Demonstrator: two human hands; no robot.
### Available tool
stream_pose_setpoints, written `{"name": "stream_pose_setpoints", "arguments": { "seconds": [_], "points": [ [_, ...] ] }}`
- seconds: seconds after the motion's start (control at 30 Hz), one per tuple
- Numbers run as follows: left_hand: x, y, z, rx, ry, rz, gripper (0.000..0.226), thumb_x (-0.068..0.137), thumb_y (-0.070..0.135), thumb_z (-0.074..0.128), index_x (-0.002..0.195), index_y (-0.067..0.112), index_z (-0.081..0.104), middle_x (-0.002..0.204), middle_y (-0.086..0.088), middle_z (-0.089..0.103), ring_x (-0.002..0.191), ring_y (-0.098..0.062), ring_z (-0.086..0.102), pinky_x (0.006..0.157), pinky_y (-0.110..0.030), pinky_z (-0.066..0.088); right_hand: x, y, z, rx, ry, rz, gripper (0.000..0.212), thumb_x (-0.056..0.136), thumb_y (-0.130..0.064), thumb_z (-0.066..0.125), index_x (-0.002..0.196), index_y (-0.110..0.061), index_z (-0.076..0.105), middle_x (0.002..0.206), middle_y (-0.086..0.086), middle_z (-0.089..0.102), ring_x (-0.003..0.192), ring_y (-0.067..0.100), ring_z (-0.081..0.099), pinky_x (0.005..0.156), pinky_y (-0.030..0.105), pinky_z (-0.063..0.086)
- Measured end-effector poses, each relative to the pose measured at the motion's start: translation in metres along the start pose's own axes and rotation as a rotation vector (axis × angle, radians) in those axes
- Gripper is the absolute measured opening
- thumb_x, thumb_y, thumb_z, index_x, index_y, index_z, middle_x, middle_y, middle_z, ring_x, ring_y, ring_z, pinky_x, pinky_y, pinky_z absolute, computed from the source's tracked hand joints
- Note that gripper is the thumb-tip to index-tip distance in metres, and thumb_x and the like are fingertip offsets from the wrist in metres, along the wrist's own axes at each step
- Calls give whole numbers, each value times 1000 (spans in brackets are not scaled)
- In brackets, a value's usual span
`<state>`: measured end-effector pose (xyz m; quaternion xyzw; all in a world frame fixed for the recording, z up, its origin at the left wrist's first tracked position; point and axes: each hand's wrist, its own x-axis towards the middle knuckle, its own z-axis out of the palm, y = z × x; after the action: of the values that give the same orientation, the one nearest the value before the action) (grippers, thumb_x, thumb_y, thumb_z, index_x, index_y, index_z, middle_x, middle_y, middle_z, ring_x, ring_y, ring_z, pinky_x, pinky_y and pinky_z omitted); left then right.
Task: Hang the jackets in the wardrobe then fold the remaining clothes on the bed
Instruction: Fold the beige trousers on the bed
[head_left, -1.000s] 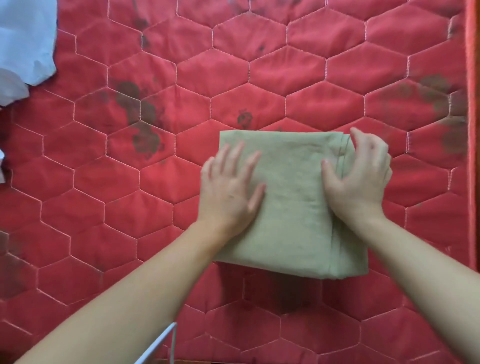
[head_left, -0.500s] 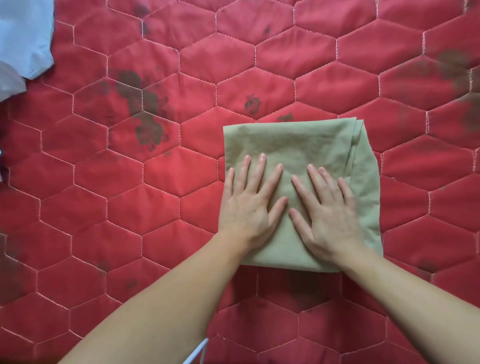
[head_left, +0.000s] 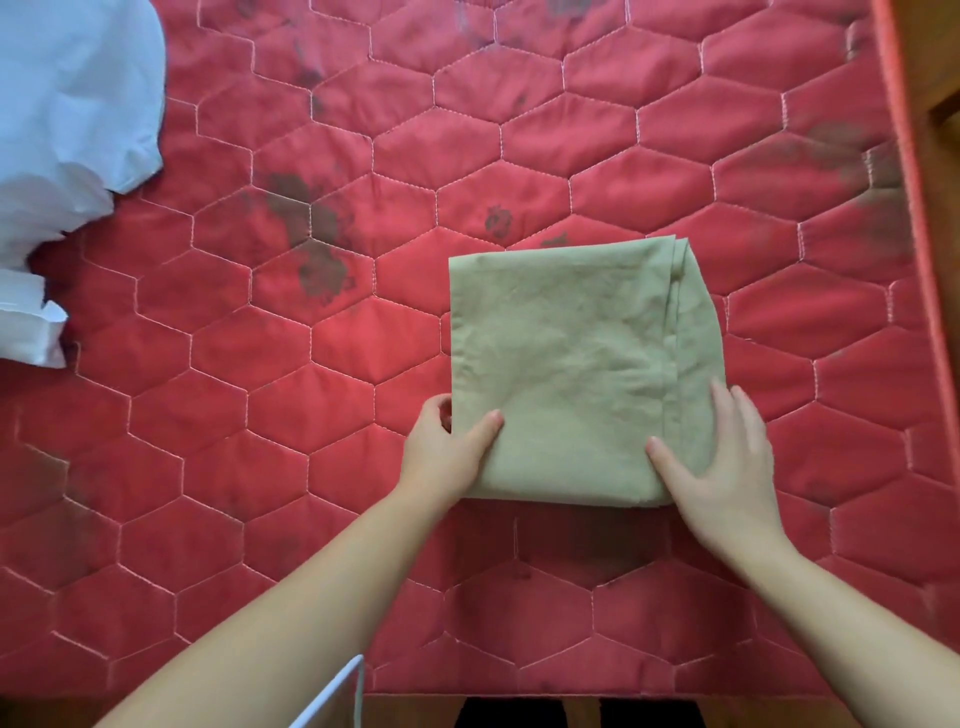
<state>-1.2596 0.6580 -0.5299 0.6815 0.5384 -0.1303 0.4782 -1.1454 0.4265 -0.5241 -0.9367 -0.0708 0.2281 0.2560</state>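
The folded olive-green garment (head_left: 576, 374) is laid flat on the red quilted mattress (head_left: 311, 467), well apart from the pale blue cloth (head_left: 67, 104) at the mattress's far left edge. Half a second earlier both palms were pressed flat on the garment's middle; they have since been withdrawn to its near corners. The near left corner is pinched by the left hand (head_left: 447, 452), thumb on top. The right hand (head_left: 727, 457) is rested on the near right corner, fingers straight.
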Motion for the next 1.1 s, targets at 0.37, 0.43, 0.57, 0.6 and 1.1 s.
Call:
{"name": "stream_pose_setpoints", "arguments": {
  "seconds": [0.37, 0.43, 0.57, 0.6, 1.1],
  "points": [
    [0, -5, -11, -464, -421, -242, 34, 91, 37, 63, 113, 13, 69, 109, -3, 75, 101, -20, 71, 92, -36, 51, 27, 16, -16, 691, -385, 502, 49, 56, -46, 83, 92, -13, 73, 93, -5, 76, 86, 11, 72, 74, 26, 56],
    [-5, -8, -13, -518, -542, -274, 33, 92, 31, 60, 120, 13, 66, 113, -3, 73, 101, -17, 71, 86, -31, 56, 28, 17, -23, 713, -471, 518, 57, 50, -42, 82, 95, -9, 72, 94, -1, 76, 85, 12, 73, 63, 22, 56],
    [-14, -15, -19, -588, -748, -429, 40, 81, 29, 64, 120, 17, 67, 119, -3, 71, 98, -18, 71, 73, -28, 58, 27, 21, -34, 845, -698, 622, 51, 61, -28, 76, 107, -6, 70, 97, 7, 75, 77, 18, 73, 57, 26, 57],
    [-15, -15, -20, -584, -777, -450, 39, 80, 30, 66, 117, 18, 70, 119, -3, 71, 97, -19, 72, 73, -30, 58, 27, 21, -36, 896, -755, 673, 46, 64, -25, 74, 107, -8, 71, 96, 7, 75, 73, 18, 72, 56, 27, 57],
    [5, 1, -4, -612, -420, -411, 32, 87, 34, 69, 108, 10, 71, 99, -8, 76, 86, -22, 74, 69, -32, 58, 51, 0, -28, 796, -758, 620, 32, 61, -26, 80, 89, -10, 79, 97, 11, 75, 79, 23, 74, 56, 30, 57]
  ]
}}
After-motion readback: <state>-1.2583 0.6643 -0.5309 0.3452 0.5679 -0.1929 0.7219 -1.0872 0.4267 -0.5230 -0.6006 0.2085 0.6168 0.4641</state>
